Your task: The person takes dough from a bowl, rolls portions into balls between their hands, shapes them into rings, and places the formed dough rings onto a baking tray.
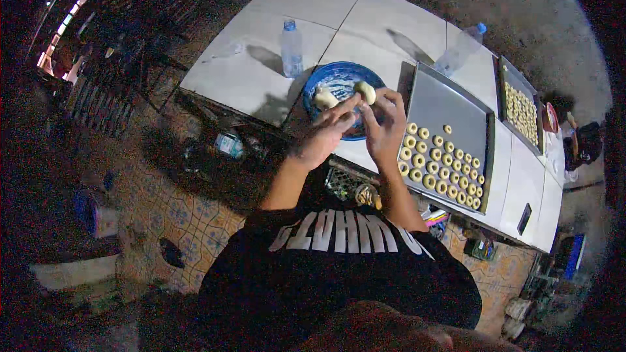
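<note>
Over a blue bowl (313, 76) on the white table, my right hand (386, 129) pinches a small pale piece of dough (366, 93). The fingers of my left hand (323, 139) reach across and meet that piece from the other side. A larger lump of dough (324, 98) shows just beyond my left fingers; whether they touch it is hidden. White flour-like powder coats the inside of the bowl. To the right, a metal baking tray (447, 93) carries rows of small dough rings (435, 167) on its nearer half.
A plastic bottle without a cap (292, 51) stands beyond the bowl. Another bottle, blue-capped (459, 51), is behind the tray. Farther right lies a second tray (538, 107) of rings. A dark phone-like object (524, 218) rests near the table's front edge. Crates and containers sit below.
</note>
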A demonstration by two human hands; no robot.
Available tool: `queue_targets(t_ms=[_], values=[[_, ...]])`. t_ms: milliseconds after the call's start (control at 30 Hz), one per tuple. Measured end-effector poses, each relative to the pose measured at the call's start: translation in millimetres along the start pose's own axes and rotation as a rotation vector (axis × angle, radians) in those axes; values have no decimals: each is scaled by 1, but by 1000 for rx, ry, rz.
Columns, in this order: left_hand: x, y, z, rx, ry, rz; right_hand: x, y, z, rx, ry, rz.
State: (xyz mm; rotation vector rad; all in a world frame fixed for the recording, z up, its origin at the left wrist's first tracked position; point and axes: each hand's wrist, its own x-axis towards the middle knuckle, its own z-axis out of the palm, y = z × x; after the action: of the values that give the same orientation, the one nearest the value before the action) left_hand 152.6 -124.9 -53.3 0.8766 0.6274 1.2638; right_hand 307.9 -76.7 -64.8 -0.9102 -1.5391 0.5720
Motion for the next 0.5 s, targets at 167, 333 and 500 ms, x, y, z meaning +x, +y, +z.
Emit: queue_targets(t_ms=[167,333,500], values=[[3,7,16,1099,226,540,-1,-1,-1,119,95,-2],[9,8,23,1054,187,559,-2,-11,-4,271,112,193],[14,-6,2,-12,52,142,-5,-5,-11,399,-5,246]])
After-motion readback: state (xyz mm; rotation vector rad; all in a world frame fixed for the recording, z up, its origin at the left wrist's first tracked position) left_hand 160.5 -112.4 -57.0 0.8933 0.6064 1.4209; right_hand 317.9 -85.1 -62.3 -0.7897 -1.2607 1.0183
